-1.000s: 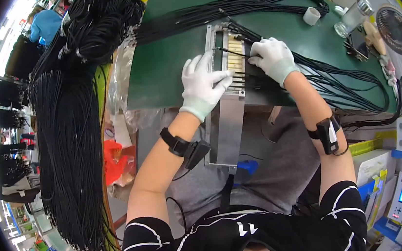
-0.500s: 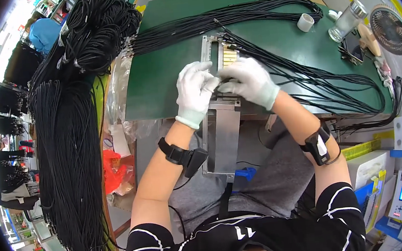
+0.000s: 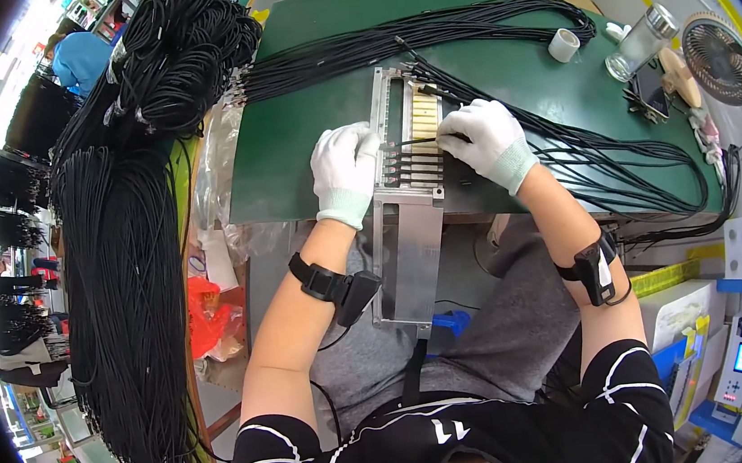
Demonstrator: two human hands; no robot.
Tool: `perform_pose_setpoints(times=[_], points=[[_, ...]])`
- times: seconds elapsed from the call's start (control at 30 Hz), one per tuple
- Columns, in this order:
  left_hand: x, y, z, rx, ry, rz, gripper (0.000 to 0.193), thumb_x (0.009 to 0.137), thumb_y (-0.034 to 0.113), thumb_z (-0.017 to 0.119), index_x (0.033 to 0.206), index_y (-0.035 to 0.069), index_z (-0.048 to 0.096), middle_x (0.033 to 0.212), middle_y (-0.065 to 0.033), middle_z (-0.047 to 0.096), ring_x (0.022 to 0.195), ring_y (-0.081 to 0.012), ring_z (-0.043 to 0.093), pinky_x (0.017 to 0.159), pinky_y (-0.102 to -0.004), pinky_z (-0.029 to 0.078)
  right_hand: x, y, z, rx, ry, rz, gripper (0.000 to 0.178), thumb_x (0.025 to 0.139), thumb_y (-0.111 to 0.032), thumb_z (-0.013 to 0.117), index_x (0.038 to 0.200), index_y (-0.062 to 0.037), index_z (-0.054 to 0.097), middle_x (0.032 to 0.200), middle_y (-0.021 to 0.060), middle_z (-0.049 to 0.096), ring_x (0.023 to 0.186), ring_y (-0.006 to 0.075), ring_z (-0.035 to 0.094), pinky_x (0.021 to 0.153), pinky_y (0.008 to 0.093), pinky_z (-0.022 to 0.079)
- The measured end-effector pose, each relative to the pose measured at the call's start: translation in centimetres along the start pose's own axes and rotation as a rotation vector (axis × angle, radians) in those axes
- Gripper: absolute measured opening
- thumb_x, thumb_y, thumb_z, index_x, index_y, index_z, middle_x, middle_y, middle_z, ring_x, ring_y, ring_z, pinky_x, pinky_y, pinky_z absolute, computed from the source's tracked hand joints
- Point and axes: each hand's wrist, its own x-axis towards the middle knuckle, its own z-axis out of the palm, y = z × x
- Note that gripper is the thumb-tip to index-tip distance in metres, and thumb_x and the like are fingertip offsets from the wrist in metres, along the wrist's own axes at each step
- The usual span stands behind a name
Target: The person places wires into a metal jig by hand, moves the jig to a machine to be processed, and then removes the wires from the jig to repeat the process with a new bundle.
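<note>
Both my hands wear white gloves and are on either side of a metal fixture [image 3: 382, 104] with a row of yellowish slots [image 3: 424, 125]. A black cable [image 3: 411, 142] runs straight across the slots between my hands. My right hand [image 3: 485, 136] pinches it at the fixture's right side. On the left side, the closed thumb and fingertips of my left hand [image 3: 346, 166] are at the cable's tip, which they partly hide. Several cable ends [image 3: 410, 169] lie side by side in the nearer slots. A flat metal plate [image 3: 417, 254] extends from the fixture toward my lap.
Long black cables [image 3: 616, 156] loop over the green table [image 3: 303, 103] on the right; another bundle [image 3: 422, 29] crosses the back. A big heap of cables [image 3: 130, 302] hangs at left. A tape roll [image 3: 564, 45], glass bottle [image 3: 640, 42] and fan [image 3: 718, 58] stand at far right.
My hands, close together over the fixture before, have moved apart to its two sides. The slots and the cable ends between them now show, with one cable stretched across.
</note>
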Motion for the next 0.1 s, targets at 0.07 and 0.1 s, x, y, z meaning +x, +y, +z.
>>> perform_pose_setpoints(times=[0.07, 0.1], points=[[-0.17, 0.01, 0.09, -0.101, -0.039, -0.093, 0.014, 0.083, 0.02, 0.07, 0.083, 0.005, 0.069, 0.096, -0.0106, 0.073, 0.096, -0.0334, 0.064, 0.089, -0.0444, 0.049, -0.04, 0.13, -0.1, -0.021, -0.009, 0.0, 0.011, 0.078, -0.02, 0.075, 0.084, -0.012, 0.071, 0.077, 0.0051, 0.069, 0.078, 0.0274, 0.062, 0.075, 0.0393, 0.049], [-0.15, -0.02, 0.13, -0.101, -0.039, -0.092, 0.014, 0.083, 0.02, 0.07, 0.083, 0.005, 0.069, 0.096, -0.0106, 0.073, 0.096, -0.0334, 0.064, 0.089, -0.0444, 0.049, -0.04, 0.12, -0.2, -0.042, -0.018, 0.0, 0.013, 0.078, -0.022, 0.076, 0.084, -0.0116, 0.071, 0.077, 0.0053, 0.069, 0.079, 0.0273, 0.062, 0.075, 0.0392, 0.049]])
